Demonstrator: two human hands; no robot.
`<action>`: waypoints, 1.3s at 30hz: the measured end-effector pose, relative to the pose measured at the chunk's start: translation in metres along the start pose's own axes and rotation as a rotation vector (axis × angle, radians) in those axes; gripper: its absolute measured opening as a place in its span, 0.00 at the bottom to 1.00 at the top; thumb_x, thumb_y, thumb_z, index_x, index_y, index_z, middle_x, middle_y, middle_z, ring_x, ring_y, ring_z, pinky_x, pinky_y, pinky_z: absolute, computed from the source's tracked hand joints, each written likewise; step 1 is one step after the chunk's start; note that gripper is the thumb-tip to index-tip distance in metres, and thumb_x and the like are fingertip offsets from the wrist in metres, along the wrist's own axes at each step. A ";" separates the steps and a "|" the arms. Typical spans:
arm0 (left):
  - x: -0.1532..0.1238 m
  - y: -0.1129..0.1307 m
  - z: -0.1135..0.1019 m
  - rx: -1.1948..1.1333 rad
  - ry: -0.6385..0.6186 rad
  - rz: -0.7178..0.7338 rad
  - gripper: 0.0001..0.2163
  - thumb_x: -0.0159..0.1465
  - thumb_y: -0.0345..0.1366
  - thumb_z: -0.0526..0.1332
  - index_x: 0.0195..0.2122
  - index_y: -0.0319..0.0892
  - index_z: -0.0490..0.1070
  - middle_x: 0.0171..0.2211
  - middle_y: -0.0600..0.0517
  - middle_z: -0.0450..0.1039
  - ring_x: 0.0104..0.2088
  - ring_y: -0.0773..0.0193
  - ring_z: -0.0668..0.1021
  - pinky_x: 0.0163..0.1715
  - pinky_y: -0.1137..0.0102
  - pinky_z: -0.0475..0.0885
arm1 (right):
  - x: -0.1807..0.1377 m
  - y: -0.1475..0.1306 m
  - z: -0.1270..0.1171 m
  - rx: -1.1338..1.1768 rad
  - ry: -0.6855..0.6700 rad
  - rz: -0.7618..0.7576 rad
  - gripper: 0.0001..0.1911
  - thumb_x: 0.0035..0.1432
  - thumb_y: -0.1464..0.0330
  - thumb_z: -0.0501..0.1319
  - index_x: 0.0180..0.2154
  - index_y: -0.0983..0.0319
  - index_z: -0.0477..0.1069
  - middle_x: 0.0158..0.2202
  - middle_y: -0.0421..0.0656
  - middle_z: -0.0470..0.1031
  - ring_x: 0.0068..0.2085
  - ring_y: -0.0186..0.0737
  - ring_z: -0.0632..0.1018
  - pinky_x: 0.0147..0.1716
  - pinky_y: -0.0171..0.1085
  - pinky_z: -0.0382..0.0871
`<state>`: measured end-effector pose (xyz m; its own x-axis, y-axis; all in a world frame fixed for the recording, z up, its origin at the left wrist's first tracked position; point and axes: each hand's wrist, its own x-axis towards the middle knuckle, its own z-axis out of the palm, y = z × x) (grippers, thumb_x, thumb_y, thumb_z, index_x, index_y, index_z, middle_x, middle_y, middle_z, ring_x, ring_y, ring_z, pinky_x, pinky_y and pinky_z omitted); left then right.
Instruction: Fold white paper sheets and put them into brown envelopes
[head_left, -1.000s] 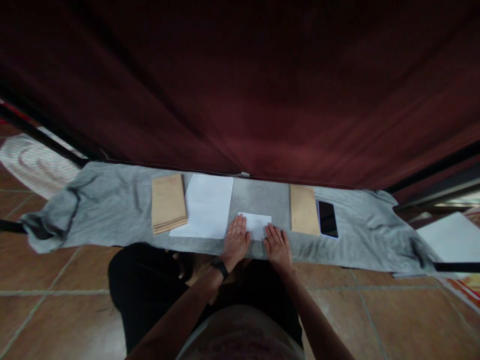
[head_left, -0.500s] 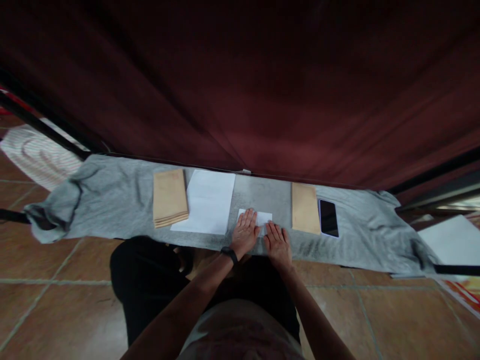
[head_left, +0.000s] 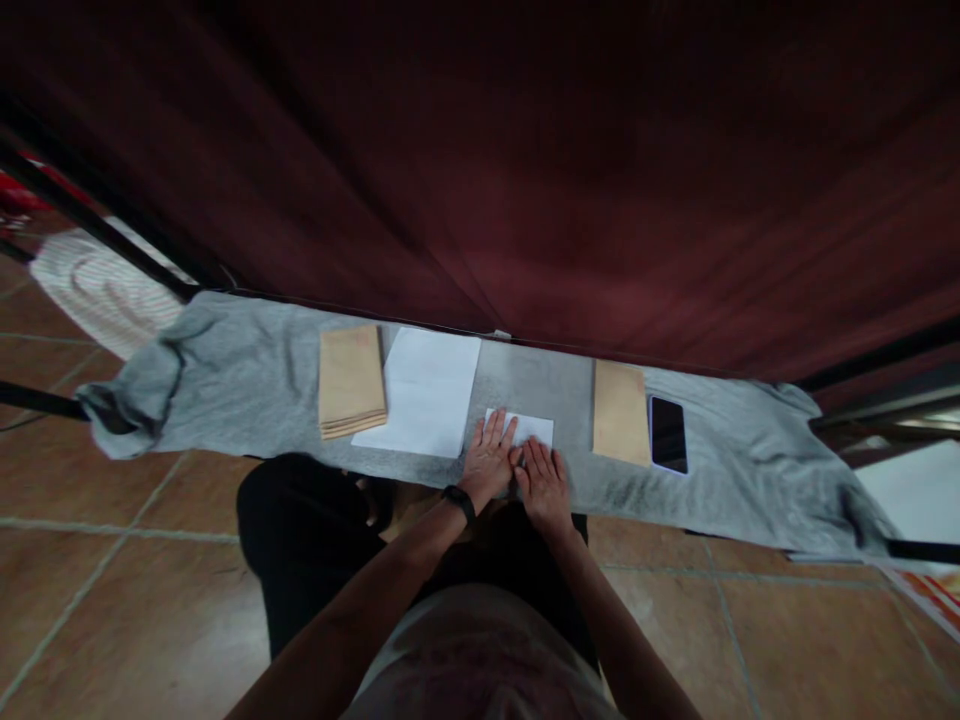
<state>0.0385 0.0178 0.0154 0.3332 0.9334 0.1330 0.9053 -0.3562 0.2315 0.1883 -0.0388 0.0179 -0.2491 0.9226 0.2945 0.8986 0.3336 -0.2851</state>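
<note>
Centre: near edge of the small paper (head_left: 534,428) hidden under the left hand (head_left: 489,465) and right hand (head_left: 544,485); cannot tell whether the thumbs touch. Left of centre: brown stack (head_left: 351,380) covers the left edge of the large sheet (head_left: 429,390); layers too fine to count. Mid-frame, above the small paper: white tag (head_left: 502,334), too small to identify. Upper left: striped cloth (head_left: 112,285) partly behind black bars (head_left: 135,250). Far right: white board (head_left: 915,485) cut by the frame edge. Lower right: colourful print (head_left: 934,595) cropped, unreadable. Curtain (head_left: 540,200) runs off the top. Bottom: forearms (head_left: 364,610) cut off; shirt (head_left: 480,650) pattern blurred.
</note>
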 end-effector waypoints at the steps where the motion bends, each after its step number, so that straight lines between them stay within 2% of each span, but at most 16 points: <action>1: 0.000 0.000 -0.001 -0.001 -0.002 -0.003 0.28 0.71 0.41 0.49 0.71 0.39 0.49 0.73 0.42 0.45 0.72 0.50 0.50 0.69 0.50 0.47 | -0.001 -0.001 0.000 -0.011 -0.001 -0.005 0.27 0.73 0.63 0.46 0.68 0.64 0.56 0.67 0.52 0.63 0.68 0.49 0.62 0.68 0.54 0.49; 10: -0.004 0.001 -0.003 -0.015 0.035 -0.023 0.29 0.71 0.44 0.51 0.71 0.40 0.49 0.72 0.42 0.45 0.72 0.49 0.51 0.69 0.51 0.50 | -0.019 0.020 -0.004 -0.083 0.007 0.028 0.30 0.73 0.62 0.48 0.70 0.67 0.49 0.69 0.55 0.57 0.69 0.51 0.59 0.67 0.55 0.50; 16: -0.015 -0.005 -0.005 -0.005 0.080 -0.011 0.28 0.72 0.39 0.49 0.71 0.35 0.49 0.72 0.39 0.48 0.72 0.52 0.51 0.69 0.53 0.53 | -0.022 0.026 -0.007 -0.084 0.002 0.054 0.30 0.73 0.61 0.47 0.70 0.66 0.50 0.68 0.55 0.59 0.69 0.52 0.60 0.67 0.54 0.51; 21: -0.020 -0.007 -0.008 0.009 0.056 -0.025 0.27 0.71 0.36 0.49 0.70 0.34 0.50 0.71 0.38 0.48 0.71 0.51 0.53 0.68 0.53 0.54 | -0.009 0.015 -0.008 -0.091 0.035 0.095 0.28 0.73 0.62 0.46 0.68 0.68 0.55 0.68 0.54 0.61 0.69 0.53 0.61 0.66 0.56 0.51; 27: -0.020 -0.007 -0.009 -0.005 0.053 -0.014 0.27 0.71 0.34 0.48 0.70 0.34 0.51 0.71 0.38 0.50 0.71 0.51 0.53 0.68 0.52 0.55 | 0.020 0.003 0.002 -0.057 0.000 0.058 0.26 0.73 0.63 0.47 0.68 0.65 0.57 0.68 0.51 0.61 0.68 0.48 0.63 0.67 0.53 0.51; 35: -0.020 -0.012 -0.003 -0.036 0.107 0.008 0.26 0.72 0.36 0.49 0.70 0.34 0.52 0.72 0.38 0.47 0.71 0.50 0.54 0.68 0.52 0.55 | 0.024 0.028 0.010 -0.113 0.058 0.119 0.29 0.73 0.62 0.47 0.69 0.67 0.52 0.68 0.55 0.60 0.67 0.50 0.63 0.65 0.53 0.53; 39: -0.020 -0.012 -0.002 -0.065 0.118 0.003 0.27 0.72 0.38 0.50 0.70 0.33 0.52 0.71 0.38 0.48 0.71 0.49 0.54 0.68 0.52 0.55 | 0.024 0.035 0.010 -0.131 0.075 0.138 0.29 0.73 0.61 0.47 0.69 0.67 0.53 0.68 0.54 0.61 0.67 0.51 0.64 0.65 0.52 0.53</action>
<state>0.0201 0.0034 0.0122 0.2991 0.9222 0.2451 0.8842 -0.3645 0.2923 0.2105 -0.0033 0.0060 -0.0973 0.9391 0.3297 0.9629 0.1725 -0.2073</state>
